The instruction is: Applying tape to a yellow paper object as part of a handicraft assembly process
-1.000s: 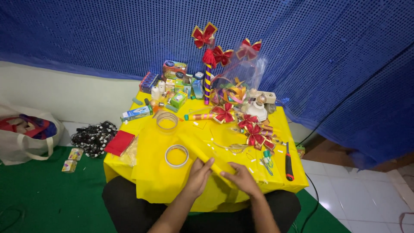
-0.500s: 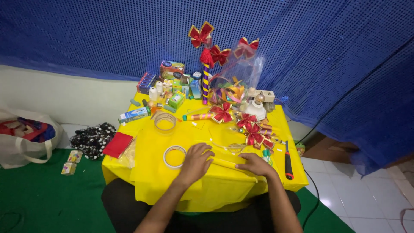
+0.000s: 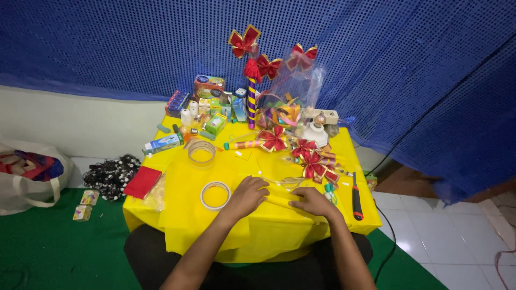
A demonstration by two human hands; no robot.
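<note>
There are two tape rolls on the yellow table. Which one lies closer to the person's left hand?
The white-rimmed tape roll, directly beside the left hand. The other clear roll lies farther back, toward the boxes.

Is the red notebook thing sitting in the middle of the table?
No, the flat red pad lies at the table's left edge, beside the tape ring.

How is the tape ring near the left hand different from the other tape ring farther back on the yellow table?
The near tape ring is white and low, and lies beside the left hand. The far tape ring is clear, looks taller, and lies apart from both hands. Both lie flat on the yellow table, which shows through their holes.
</note>
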